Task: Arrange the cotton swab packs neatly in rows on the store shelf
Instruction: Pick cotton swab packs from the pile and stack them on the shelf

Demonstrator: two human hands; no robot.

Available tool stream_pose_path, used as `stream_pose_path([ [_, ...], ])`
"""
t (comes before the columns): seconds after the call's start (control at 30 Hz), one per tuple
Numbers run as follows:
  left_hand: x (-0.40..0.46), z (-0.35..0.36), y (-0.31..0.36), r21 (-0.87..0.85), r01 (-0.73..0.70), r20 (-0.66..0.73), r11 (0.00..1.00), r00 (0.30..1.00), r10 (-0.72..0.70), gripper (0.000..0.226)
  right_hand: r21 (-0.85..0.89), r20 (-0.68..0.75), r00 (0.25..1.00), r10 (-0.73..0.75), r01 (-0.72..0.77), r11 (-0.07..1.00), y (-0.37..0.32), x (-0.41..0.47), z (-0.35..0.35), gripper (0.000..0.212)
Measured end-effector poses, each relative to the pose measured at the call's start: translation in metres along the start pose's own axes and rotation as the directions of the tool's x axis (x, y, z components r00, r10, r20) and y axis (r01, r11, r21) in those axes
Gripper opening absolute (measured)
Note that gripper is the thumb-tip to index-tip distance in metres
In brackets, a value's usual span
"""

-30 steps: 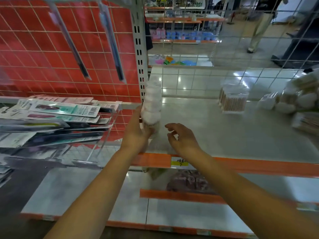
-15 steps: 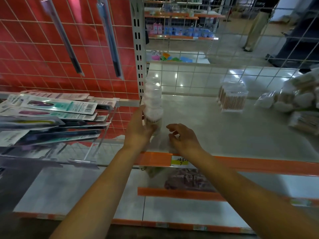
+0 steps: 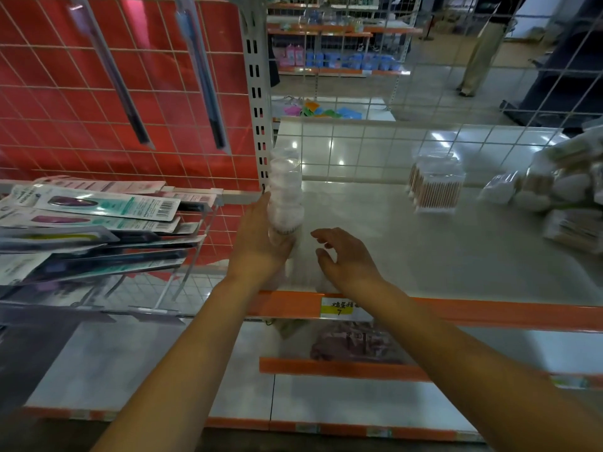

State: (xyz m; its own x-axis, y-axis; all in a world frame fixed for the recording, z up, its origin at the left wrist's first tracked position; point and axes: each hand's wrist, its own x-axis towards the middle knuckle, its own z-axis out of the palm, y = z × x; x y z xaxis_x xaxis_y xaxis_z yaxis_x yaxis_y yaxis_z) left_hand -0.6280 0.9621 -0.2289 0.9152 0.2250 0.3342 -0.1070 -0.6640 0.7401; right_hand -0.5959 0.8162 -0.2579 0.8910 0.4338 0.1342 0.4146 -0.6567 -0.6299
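A tall clear pack of white cotton pads or swabs [image 3: 284, 194] stands upright at the left end of the grey shelf [image 3: 424, 249], against the white upright post. My left hand [image 3: 257, 246] wraps around its base. My right hand [image 3: 342, 256] hovers just right of it with fingers spread and empty. A clear box of wooden-stemmed cotton swabs [image 3: 435, 185] stands further right on the shelf. A loose heap of swab packs [image 3: 561, 190] lies at the far right.
Carded packs on a wire rack [image 3: 98, 223] sit to the left, under two hanging hooks [image 3: 208, 86]. A wire grid [image 3: 424, 93] backs the shelf. An orange shelf edge with a yellow price tag [image 3: 339, 308] runs below my hands. A person's legs [image 3: 479, 50] show beyond.
Both hands stay almost where they were. The tall pack stays upright in my left hand, and my right hand's fingers have opened slightly beside it.
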Motion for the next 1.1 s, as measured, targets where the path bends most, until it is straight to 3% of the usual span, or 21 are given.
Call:
stream_pose_path([
  [0.17,0.011,-0.013,0.003,0.235,-0.071,0.110,0.969,0.993,0.046,0.063,-0.121,-0.043,0.997,-0.056,0.051,0.991,-0.010,0.007,-0.021,0.040],
  [0.3,0.022,-0.006,0.023,0.361,-0.274,0.173,0.891,0.959,0.225,0.054,-0.185,-0.108,0.992,-0.064,0.044,0.982,-0.012,0.005,-0.036,0.042],
  [0.6,0.028,0.057,0.060,0.343,-0.480,0.369,0.808,0.859,0.354,0.061,-0.256,-0.255,0.964,0.079,-0.146,0.956,0.037,-0.026,-0.078,0.041],
  [0.7,0.026,0.083,0.076,0.319,-0.504,0.386,0.803,0.842,0.376,0.059,-0.247,-0.353,0.934,0.052,-0.146,0.958,0.064,-0.041,-0.092,0.033],
  [0.9,0.022,0.142,0.116,0.299,-0.526,0.444,0.796,0.815,0.372,0.051,-0.238,-0.306,0.939,0.155,-0.234,0.943,0.117,-0.062,-0.135,0.039],
  [1.1,0.017,0.208,0.159,0.282,-0.504,0.432,0.816,0.826,0.361,0.048,-0.248,-0.305,0.942,0.139,-0.219,0.944,0.172,-0.084,-0.180,0.038],
])
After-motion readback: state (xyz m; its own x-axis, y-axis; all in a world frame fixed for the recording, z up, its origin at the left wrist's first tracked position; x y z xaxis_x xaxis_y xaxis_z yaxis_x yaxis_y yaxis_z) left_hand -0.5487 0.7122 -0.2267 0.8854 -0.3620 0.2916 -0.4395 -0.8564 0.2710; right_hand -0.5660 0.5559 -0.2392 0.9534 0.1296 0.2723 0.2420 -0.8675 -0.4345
